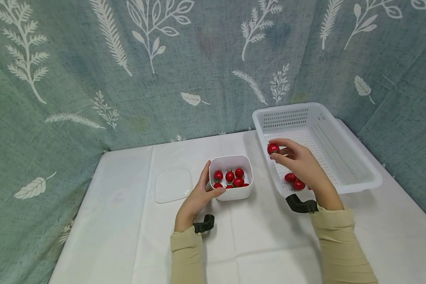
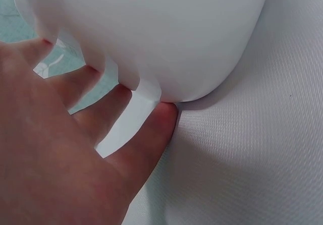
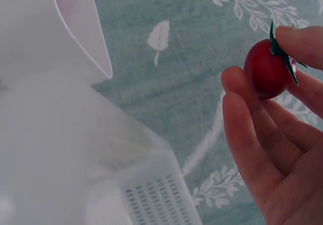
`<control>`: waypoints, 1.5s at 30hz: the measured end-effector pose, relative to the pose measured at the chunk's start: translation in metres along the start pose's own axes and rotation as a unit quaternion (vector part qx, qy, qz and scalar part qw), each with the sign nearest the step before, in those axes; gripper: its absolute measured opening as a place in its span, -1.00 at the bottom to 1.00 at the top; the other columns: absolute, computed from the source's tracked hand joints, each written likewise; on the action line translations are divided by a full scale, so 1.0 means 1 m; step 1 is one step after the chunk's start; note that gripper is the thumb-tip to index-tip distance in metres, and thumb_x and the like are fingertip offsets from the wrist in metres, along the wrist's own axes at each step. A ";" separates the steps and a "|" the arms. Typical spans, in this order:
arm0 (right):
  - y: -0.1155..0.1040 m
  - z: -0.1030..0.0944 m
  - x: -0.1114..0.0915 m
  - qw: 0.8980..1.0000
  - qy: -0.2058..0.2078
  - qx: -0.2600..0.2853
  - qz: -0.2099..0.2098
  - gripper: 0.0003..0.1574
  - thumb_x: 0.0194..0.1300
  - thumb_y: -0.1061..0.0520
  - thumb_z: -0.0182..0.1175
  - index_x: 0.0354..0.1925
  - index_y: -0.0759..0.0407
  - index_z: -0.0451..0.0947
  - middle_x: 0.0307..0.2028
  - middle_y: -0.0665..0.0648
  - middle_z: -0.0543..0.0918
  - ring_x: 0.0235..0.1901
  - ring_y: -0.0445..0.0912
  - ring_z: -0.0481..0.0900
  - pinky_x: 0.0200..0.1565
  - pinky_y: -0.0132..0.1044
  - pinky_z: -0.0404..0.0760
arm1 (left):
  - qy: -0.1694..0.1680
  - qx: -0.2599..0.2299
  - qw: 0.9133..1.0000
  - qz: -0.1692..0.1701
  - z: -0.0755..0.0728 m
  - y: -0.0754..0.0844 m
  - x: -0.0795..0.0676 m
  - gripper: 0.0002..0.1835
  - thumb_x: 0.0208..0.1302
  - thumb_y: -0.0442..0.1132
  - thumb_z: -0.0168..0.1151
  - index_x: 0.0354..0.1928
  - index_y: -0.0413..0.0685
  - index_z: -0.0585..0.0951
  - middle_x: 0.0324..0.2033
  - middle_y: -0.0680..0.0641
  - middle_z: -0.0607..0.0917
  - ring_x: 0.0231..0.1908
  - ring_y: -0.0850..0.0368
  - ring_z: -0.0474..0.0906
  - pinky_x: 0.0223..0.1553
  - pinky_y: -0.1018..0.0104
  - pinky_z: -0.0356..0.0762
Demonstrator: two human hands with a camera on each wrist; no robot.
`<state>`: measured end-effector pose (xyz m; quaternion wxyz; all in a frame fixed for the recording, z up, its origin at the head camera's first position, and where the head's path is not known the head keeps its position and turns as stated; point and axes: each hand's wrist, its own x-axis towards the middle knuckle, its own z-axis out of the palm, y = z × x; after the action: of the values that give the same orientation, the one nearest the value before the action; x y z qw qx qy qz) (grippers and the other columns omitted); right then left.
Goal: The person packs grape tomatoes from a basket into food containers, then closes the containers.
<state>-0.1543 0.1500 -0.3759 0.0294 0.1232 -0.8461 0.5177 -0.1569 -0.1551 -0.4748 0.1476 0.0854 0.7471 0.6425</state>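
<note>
A table covered in white cloth [image 1: 127, 221] bears everything. Right of the small white plastic box with rounded corners [image 1: 236, 194], and reaching farther back than it, stands a large white perforated plastic basket [image 1: 342, 152]. Left of the box lies a clear, square, flat plastic lid [image 1: 173, 185], off the box.

The work looks partway along: at least seven small red round tomatoes [image 1: 238, 182] lie in the box, while at least two more red tomatoes [image 1: 299, 184] lie in the basket, with a sliver of red beside them; the right forearm may hide others. The lid has yet to go on, if it belongs there.

The left hand [image 1: 195, 199] grips the box, fingers spread along its left side, thumb at the near rim. The right hand [image 1: 298, 159], right of the box, has its fingertips drawn close on one small red tomato with a green leafy cap [image 1: 273, 148], above the basket's box-side edge. That tomato sits between the fingertips, clear of the palm, one tip touching its green cap.
</note>
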 end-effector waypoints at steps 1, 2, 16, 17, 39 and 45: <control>-0.001 0.002 0.000 1.000 0.000 0.007 -0.002 -0.47 0.16 -0.13 0.16 0.11 -0.12 0.39 -0.08 0.01 0.55 -0.19 -0.13 0.55 -0.13 -0.12 0.48 | 0.000 0.001 1.000 0.002 0.000 0.000 0.000 -0.01 -0.04 0.01 0.36 0.28 0.67 -0.12 0.30 0.30 -0.05 0.29 0.26 -0.13 0.18 -0.02 0.08; -0.001 0.003 -0.001 1.000 0.001 0.013 -0.001 -0.47 0.16 -0.13 0.17 0.10 -0.12 0.40 -0.08 0.01 0.55 -0.19 -0.12 0.56 -0.12 -0.12 0.47 | 0.001 0.003 1.000 0.003 0.000 0.000 0.000 -0.02 -0.04 0.01 0.35 0.28 0.67 -0.12 0.30 0.29 -0.05 0.29 0.24 -0.13 0.18 -0.01 0.08; 0.003 0.024 -0.001 0.999 0.010 0.042 0.019 -0.44 0.12 -0.19 0.18 0.11 -0.24 0.36 -0.16 -0.02 0.58 -0.20 -0.12 0.54 -0.11 -0.10 0.47 | -0.014 -0.008 1.000 -0.011 0.002 0.015 -0.007 -0.01 0.01 -0.07 0.33 0.32 0.56 -0.13 0.32 0.27 -0.07 0.30 0.26 -0.16 0.20 -0.03 0.00; 0.003 0.025 -0.001 0.999 0.009 0.043 0.020 -0.43 0.12 -0.19 0.18 0.12 -0.23 0.36 -0.15 -0.01 0.58 -0.20 -0.12 0.54 -0.11 -0.11 0.48 | -0.017 -0.009 1.000 -0.012 0.002 0.018 -0.009 -0.02 0.02 -0.08 0.33 0.33 0.54 -0.14 0.32 0.27 -0.08 0.30 0.26 -0.16 0.21 -0.03 -0.02; 0.002 0.059 0.006 1.000 -0.010 0.026 -0.013 -0.42 0.12 -0.21 0.17 0.12 -0.24 0.36 0.02 -0.10 0.46 -0.19 -0.18 0.52 -0.19 -0.20 0.53 | 0.003 -0.008 1.000 -0.001 -0.001 0.013 -0.002 -0.02 0.04 -0.19 0.32 0.33 0.50 -0.11 0.30 0.25 0.00 0.29 0.21 -0.13 0.18 0.05 0.10; 0.005 0.064 0.006 1.000 -0.007 0.001 -0.006 -0.46 0.09 -0.27 0.16 0.06 -0.26 0.41 -0.11 -0.15 0.53 -0.26 -0.22 0.53 -0.26 -0.22 0.53 | -0.008 -0.001 1.000 -0.004 0.002 0.022 -0.006 0.00 0.03 -0.12 0.33 0.36 0.42 -0.14 0.32 0.19 -0.03 0.30 0.15 -0.16 0.19 0.03 0.09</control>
<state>-0.1560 0.0943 -0.4086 0.0263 0.1325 -0.8449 0.5176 -0.1515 -0.1512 -0.4523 0.1560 0.0874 0.7455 0.6420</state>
